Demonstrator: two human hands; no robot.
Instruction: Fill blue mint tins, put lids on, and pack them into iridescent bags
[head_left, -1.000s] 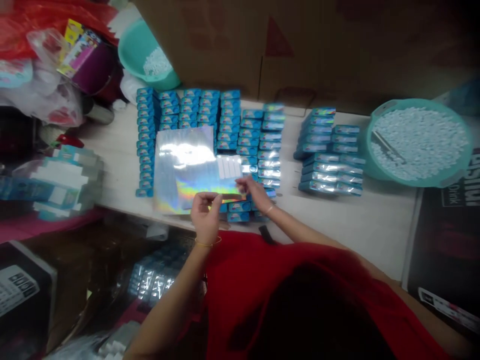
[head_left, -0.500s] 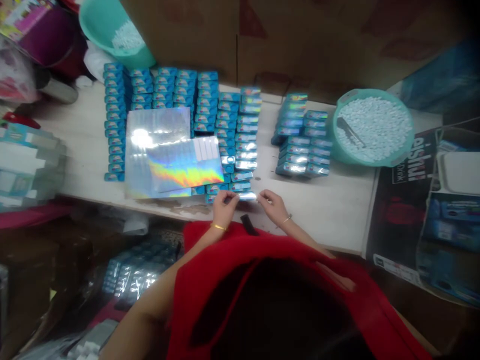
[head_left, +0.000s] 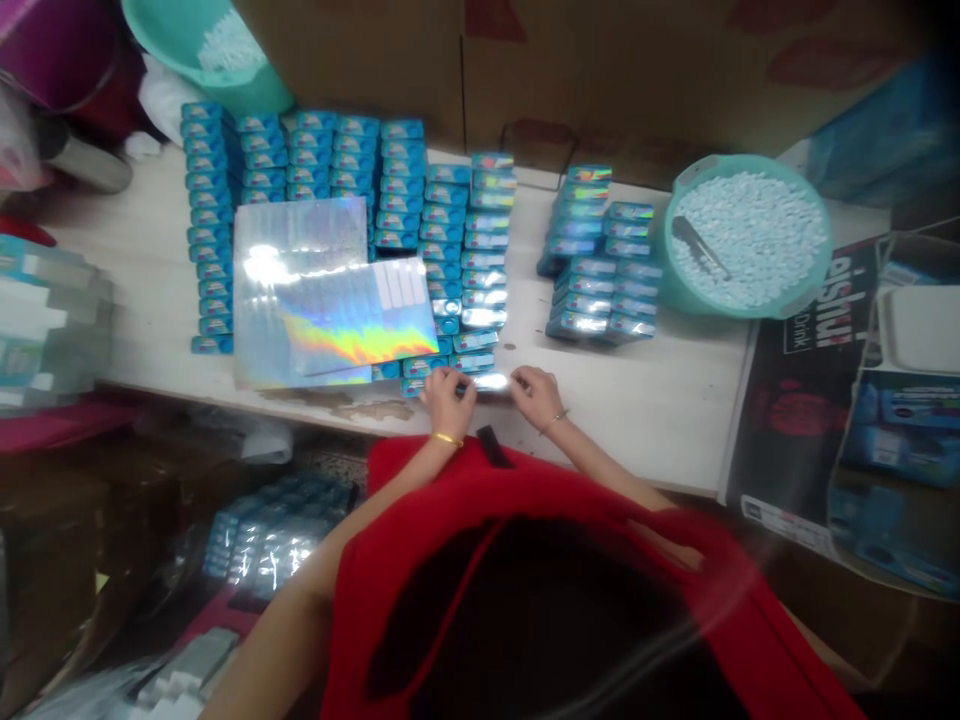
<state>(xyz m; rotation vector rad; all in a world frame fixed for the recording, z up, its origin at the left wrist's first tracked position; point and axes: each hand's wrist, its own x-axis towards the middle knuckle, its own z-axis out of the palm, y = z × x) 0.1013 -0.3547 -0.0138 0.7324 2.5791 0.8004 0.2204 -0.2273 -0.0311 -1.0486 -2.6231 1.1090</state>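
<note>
Small blue boxes stand in several rows on the white table. At the near end of one row, a shiny silver sticker lies along the end of a box. My left hand is closed at the sticker's left end, its fingers curled together. At the right end, my right hand pinches with thumb and forefinger. The exact hold is blurred. Left of my hands, a rainbow-shiny sticker sheet with several pale blank spaces rests on a larger silver sheet, which covers some of the boxes.
Right of the rows stands a second group of blue boxes with shiny ends. A turquoise basin of small white pieces is farther right, with a dark tool lying in it. Cardboard walls the back. Pale cartons pile at left.
The view has shifted slightly, so the table's contents sit a little higher and further left. My left hand has turned inward over the box end; both hands stay at the sticker.
</note>
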